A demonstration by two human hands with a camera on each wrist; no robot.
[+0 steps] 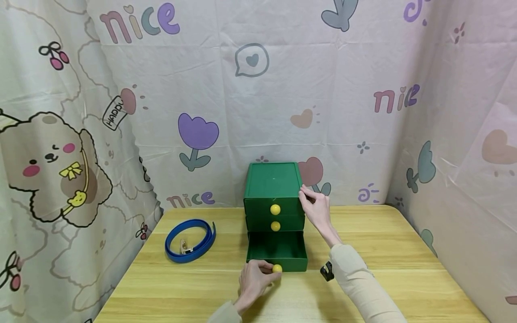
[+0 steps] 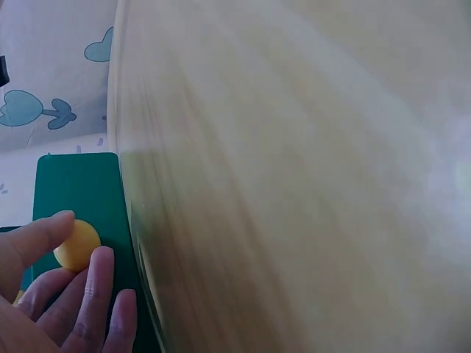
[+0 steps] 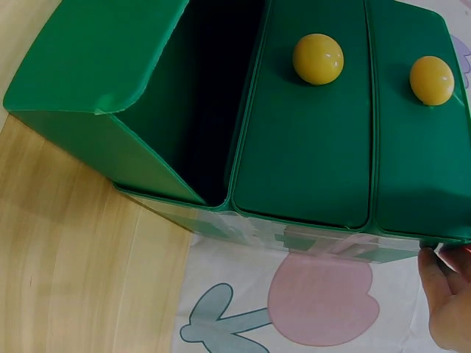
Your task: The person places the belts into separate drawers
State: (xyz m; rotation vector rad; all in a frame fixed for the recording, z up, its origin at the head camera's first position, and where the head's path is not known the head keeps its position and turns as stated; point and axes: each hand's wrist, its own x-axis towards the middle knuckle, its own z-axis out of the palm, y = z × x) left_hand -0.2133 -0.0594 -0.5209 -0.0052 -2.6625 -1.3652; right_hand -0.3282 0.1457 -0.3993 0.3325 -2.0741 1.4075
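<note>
A small green drawer cabinet stands on the table, with a yellow knob on each of its three drawers. The bottom drawer is pulled out, and its visible inside is bare. My left hand pinches that drawer's yellow knob between thumb and fingers. At the cabinet's upper right side, my right hand touches the edge with its fingertips, also visible at the lower right of the right wrist view. The middle drawer and the top drawer are closed.
A coiled blue belt with a metal buckle lies left of the cabinet on the wooden table. A small black object shows beside the right sleeve. Patterned cloth hangs behind and at both sides.
</note>
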